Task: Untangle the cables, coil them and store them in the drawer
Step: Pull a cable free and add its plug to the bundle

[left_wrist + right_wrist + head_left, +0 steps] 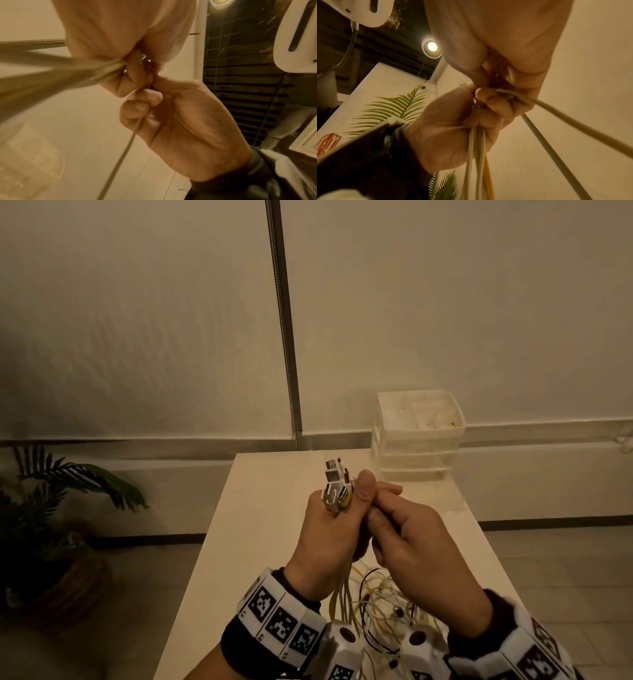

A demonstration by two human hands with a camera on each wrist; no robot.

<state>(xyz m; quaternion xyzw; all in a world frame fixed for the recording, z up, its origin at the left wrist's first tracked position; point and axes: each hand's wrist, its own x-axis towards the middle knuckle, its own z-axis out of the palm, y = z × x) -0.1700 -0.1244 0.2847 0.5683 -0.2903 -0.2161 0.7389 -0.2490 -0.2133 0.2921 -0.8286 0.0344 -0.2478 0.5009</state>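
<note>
Above the desk (274, 542), the left hand (329, 535) grips a bundle of cables (342, 590), plugs (337, 486) poking above its curled fingers (489, 108); the right hand (421, 546) pinches one cable (126, 147) beside it; loose ends trail down to the desk

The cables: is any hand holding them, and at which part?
The left hand grips a bundle of cables just below their plugs. The right hand pinches one cable beside it, somewhere along its length.
</note>
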